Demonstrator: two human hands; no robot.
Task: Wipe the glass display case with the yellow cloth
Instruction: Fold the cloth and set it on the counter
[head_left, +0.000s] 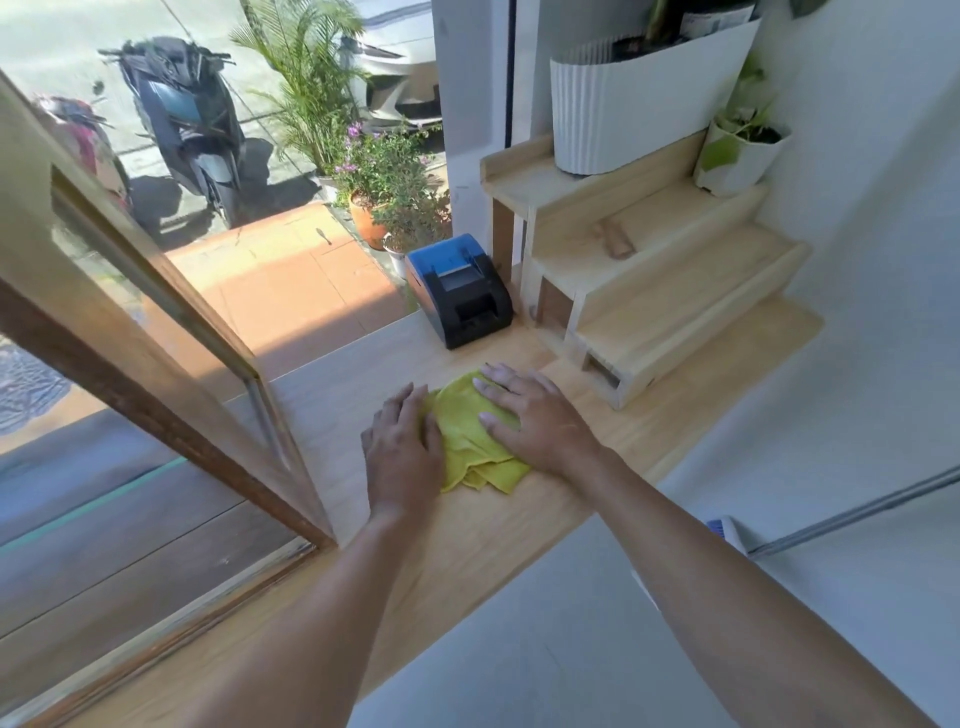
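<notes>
A crumpled yellow cloth (467, 441) lies on the light wooden counter (519, 530). My left hand (402, 447) rests flat on the cloth's left edge, fingers together. My right hand (535, 415) presses flat on its right half, fingers spread. Neither hand is closed around the cloth. The wood-framed glass display case (156, 332) stands to the left of both hands, its slanted pane facing the street.
A blue and black receipt printer (460, 291) sits just beyond the cloth. A stepped wooden shelf (649, 280) with a white planter (623, 104) and a small potted plant (737, 150) fills the far right. A metal pole (852, 509) lies below the counter at right.
</notes>
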